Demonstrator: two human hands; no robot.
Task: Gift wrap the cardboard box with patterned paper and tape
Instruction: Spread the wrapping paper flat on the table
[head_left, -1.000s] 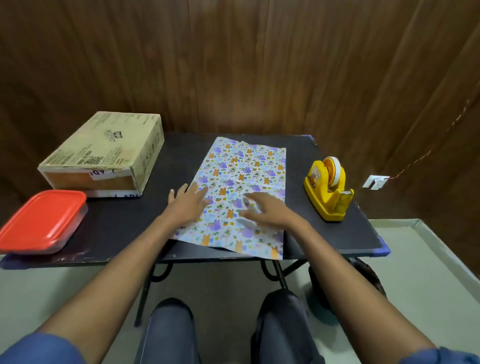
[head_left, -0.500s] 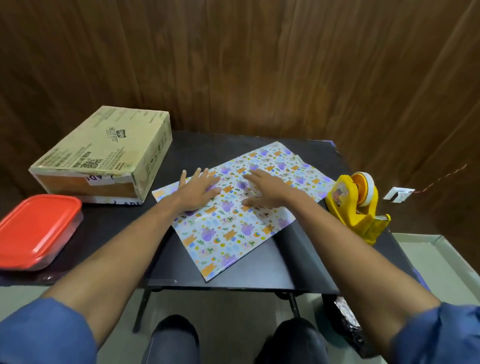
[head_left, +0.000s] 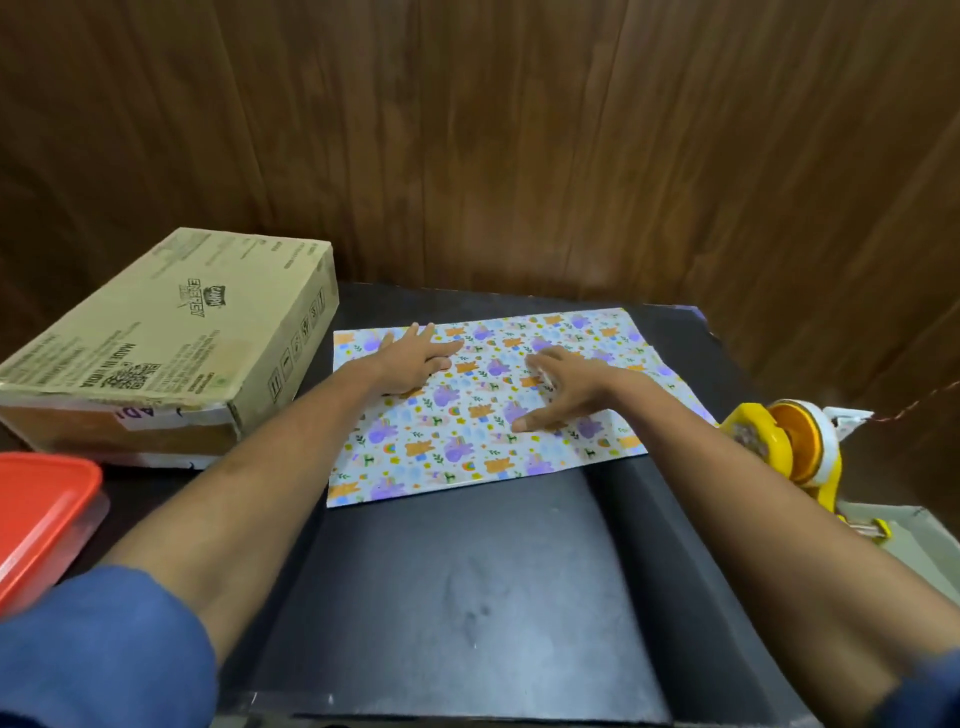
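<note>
Now the laying-out step is in hand: the left hand (head_left: 415, 358) and right hand (head_left: 561, 389) press flat, fingers spread, gripping nothing, on the patterned paper (head_left: 467, 447) mid-table. Next, I judge, the cardboard box (head_left: 171, 343) at the table's (head_left: 467, 597) left edge must go onto it. A wooden wall (head_left: 519, 130) stands behind.

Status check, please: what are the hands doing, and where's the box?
Both hands flat on patterned paper, left hand, right hand. Cardboard box left of paper, unwrapped. Nothing blocking.
</note>
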